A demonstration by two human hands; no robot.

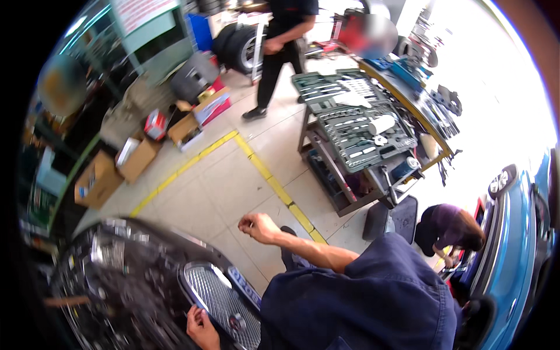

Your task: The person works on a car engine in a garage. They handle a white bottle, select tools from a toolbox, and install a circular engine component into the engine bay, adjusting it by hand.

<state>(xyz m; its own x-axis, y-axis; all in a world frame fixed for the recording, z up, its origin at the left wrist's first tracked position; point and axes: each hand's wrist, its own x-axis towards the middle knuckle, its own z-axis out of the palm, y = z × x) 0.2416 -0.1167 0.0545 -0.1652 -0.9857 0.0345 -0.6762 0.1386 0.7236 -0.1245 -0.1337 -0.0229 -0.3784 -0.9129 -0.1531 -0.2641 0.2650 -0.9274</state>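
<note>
One left hand worked at the car grille, right hand midair; fingers curled, any hold unclear! Grille handling, seemingly; next likely needed both hands.

Plain navy shirt, silver mesh grille, yellow stripes over pale floor tiles
The grille carries a fine crosshatch inside a shiny chrome-toned rim, against a blackish car front; tool cases are dark green, lined with rows of silver tools; the desk is edged in yellow, its tray blue; the car at right is bright sky blue; cardboard boxes are plain brown, one small box red and white; the walking person's trousers are black, the crouching person's top dark purple; the wall sign has red lettering on white
</note>
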